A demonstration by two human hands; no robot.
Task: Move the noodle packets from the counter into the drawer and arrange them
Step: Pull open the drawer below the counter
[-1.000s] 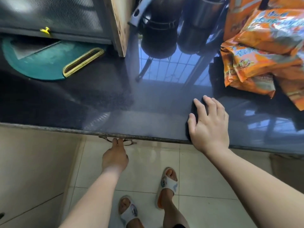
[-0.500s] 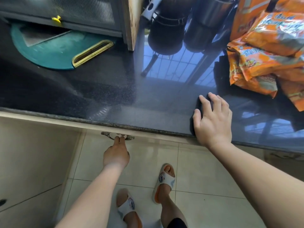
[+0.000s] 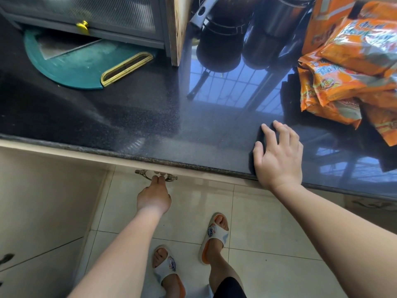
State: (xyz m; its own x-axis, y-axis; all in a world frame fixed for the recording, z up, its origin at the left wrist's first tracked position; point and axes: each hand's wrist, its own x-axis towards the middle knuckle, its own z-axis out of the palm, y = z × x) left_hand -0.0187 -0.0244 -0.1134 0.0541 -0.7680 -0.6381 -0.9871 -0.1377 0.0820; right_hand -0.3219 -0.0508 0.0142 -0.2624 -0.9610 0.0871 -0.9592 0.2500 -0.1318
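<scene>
Several orange noodle packets [image 3: 352, 67] lie heaped at the right end of the black counter [image 3: 133, 117]. Just under the counter's front edge, my left hand [image 3: 154, 196] has its fingers hooked round the metal drawer handle [image 3: 156, 177]. A thin beige strip of the drawer front [image 3: 64, 150] shows below the counter edge; the drawer's inside is hidden. My right hand [image 3: 279, 155] rests flat on the counter near its edge, fingers spread, a little to the left of the packets and apart from them.
A teal round cutting board [image 3: 71, 63] lies at the back left, partly under a grey cabinet [image 3: 90, 16]. Dark pots [image 3: 219, 39] stand at the back middle beside a wooden board. My feet in slippers [image 3: 189, 250] stand on pale floor tiles below.
The beige drawer front strip has widened below the counter edge as my left hand draws the handle out. My right hand has stayed on the counter.
</scene>
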